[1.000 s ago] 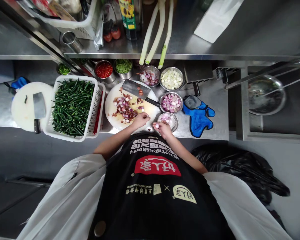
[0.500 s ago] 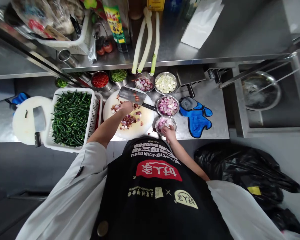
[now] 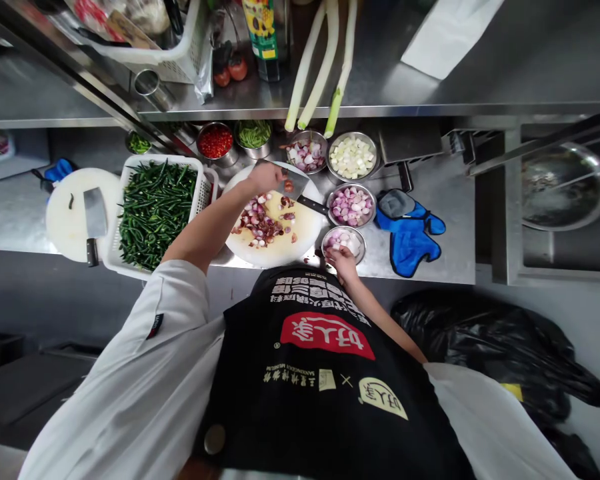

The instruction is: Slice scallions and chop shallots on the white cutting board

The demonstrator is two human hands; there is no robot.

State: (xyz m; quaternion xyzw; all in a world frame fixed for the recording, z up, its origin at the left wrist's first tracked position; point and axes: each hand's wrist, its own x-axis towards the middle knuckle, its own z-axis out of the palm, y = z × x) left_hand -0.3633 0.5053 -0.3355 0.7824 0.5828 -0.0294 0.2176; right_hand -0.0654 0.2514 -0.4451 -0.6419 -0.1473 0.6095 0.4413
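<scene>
My left hand (image 3: 269,177) is over the far side of the round white cutting board (image 3: 305,230), its fingers curled in above the cleaver (image 3: 300,187). Whatever those fingers hold is hidden. Reddish pieces lie on the blade, and the black handle points right. Nearer me on the board is a pile of unpeeled shallots and skins (image 3: 260,223). My right hand (image 3: 344,263) has its fingers bent together at the near left rim of a small metal bowl (image 3: 363,253) of peeled shallots (image 3: 345,238); anything pinched there is too small to make out.
More bowls hold shallots (image 3: 351,205), white cubes (image 3: 353,157) and chopped red chillies (image 3: 215,141). A white basket (image 3: 200,193) of green chillies stands left, beside another board with a cleaver (image 3: 96,213). Blue cloth (image 3: 413,243) lies right. Leeks (image 3: 317,67) overhang the shelf.
My left hand has moved from the shallot pile away from me, over the cleaver blade. My right hand has drawn back from inside the bowl to its near left rim. The view has shifted.
</scene>
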